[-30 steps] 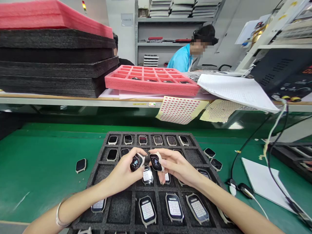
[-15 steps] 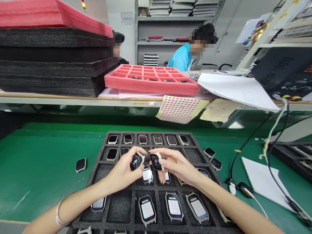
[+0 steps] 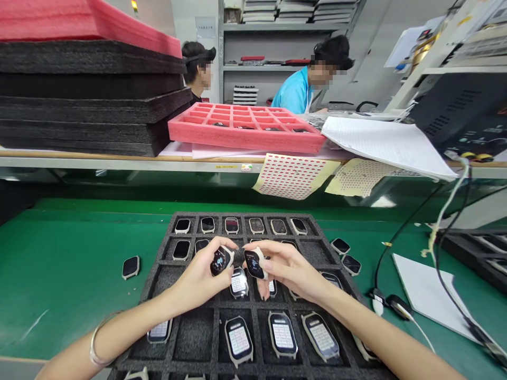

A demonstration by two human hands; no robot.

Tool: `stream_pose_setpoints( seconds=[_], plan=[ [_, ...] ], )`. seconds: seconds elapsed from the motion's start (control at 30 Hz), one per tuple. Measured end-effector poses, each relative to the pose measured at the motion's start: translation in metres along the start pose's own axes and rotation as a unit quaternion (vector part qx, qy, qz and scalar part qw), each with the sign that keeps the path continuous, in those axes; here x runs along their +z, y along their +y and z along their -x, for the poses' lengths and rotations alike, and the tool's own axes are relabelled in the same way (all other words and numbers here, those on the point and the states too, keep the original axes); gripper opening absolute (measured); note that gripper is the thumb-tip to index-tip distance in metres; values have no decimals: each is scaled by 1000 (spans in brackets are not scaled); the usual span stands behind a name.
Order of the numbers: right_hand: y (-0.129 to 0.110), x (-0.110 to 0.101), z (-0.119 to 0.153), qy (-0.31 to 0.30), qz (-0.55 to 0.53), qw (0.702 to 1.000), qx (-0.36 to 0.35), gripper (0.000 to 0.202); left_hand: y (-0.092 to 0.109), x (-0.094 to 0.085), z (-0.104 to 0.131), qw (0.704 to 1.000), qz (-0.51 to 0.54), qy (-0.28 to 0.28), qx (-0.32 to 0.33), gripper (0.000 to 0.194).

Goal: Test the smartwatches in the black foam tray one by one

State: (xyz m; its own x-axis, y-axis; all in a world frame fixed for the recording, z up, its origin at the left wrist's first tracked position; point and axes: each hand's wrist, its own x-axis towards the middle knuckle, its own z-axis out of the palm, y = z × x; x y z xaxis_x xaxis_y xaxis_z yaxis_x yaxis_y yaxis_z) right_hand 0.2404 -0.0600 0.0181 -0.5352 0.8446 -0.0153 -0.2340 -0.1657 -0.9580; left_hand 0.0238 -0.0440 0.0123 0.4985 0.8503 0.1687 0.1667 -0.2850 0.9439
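Note:
My left hand (image 3: 209, 274) is closed round a smartwatch without a strap (image 3: 221, 261), its lit dial facing up. A second strapless smartwatch (image 3: 253, 263), also showing a lit dial, is pinched between the thumb and fingers of my right hand (image 3: 283, 268). The two watches are close together but apart. Both hands hover above a black foam tray (image 3: 195, 333) with square compartments. Several watch bodies lie in it; those in the front rows, such as this watch (image 3: 239, 340), show white grid screens, while those at the back, such as this one (image 3: 182, 227), look dark.
A loose watch (image 3: 131, 267) lies left of the tray on the green table (image 3: 71, 237); two more (image 3: 340, 246) lie to its right. Cables (image 3: 380, 264) and white paper (image 3: 431, 295) are at right. A pink foam tray (image 3: 245, 138) and stacked foam (image 3: 79, 100) occupy the shelf; two people are behind.
My hands and both watches stay almost still. Behind the foam stack, a person's head has come further into view on the left.

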Motion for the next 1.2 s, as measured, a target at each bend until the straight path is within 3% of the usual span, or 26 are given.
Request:
stream_pose_setpoints(
  seconds=[0.17,0.3,0.43,0.63,1.2],
  plan=[
    [-3,-3,0,-4,-42,999,11,49,-6,4,-2,987,143,-19,-64,52],
    [-2,-5,0,9,-54,998,43,48,-10,4,-4,960,268,-28,-73,47],
    [2,-5,1,53,-37,997,30,42,-11,4,-5,943,320,-28,-85,46],
    [8,-6,3,78,3,997,12,52,-10,5,-5,948,302,-39,-91,42],
    [5,-2,5,88,70,994,0,56,-11,5,-3,964,252,-55,-59,33]
  ],
)
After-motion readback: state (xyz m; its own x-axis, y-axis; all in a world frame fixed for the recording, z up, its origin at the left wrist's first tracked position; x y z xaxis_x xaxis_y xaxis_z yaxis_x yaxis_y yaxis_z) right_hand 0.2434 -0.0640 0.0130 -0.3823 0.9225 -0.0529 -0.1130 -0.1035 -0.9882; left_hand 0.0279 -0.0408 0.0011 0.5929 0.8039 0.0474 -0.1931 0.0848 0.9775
